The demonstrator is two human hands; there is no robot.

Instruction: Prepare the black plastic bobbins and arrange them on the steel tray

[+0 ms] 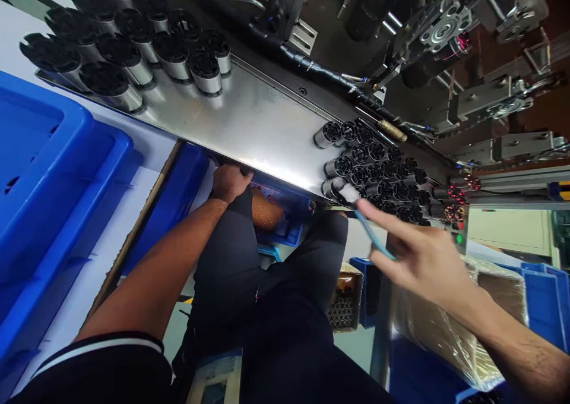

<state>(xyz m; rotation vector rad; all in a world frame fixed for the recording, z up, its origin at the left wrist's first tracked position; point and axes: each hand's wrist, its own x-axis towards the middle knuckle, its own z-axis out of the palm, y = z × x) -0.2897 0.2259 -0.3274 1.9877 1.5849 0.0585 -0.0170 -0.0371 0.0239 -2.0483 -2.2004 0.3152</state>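
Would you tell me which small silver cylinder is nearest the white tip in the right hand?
The lowest cylinder in the outer column; the white-tipped blue stick in the right hand reaches its end.

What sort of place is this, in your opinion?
Probably a factory workshop: an automated assembly machine, a steel plate with rows of small black-ended metal cylinders, and blue plastic bins.

glossy brushed steel noted on plate; smooth blue plastic seen on crate; polished metal observed on cylinders, matt black plastic on caps.
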